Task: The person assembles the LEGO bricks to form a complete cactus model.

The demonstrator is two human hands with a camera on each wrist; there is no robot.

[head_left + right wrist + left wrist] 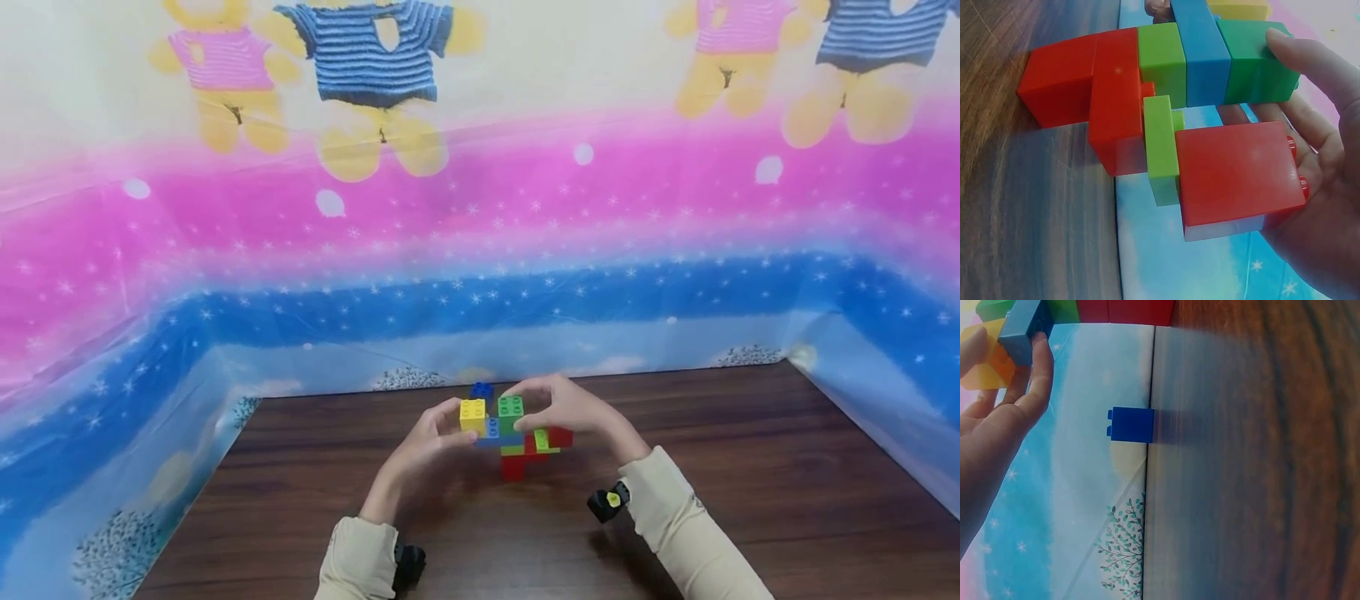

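A joined build of toy building bricks is between both hands, above the table. My left hand (426,437) pinches the yellow brick (472,417) at the build's left end; in the left wrist view a fingertip touches the blue long brick (1019,334) beneath it. With thumb and fingers, my right hand (570,408) grips the green brick (511,408) on that same long brick. Lower down, the right wrist view shows red bricks (1116,100), a lime brick (1163,62), a thin lime brick (1161,150) and a large red brick (1241,175) close to the right palm.
A dark blue brick (482,389) stands alone on the brown wooden table (315,483), just beyond the build. Behind the table hangs a printed cloth (525,300). A black wrist camera (607,502) is strapped by the right sleeve, another (408,567) by the left.
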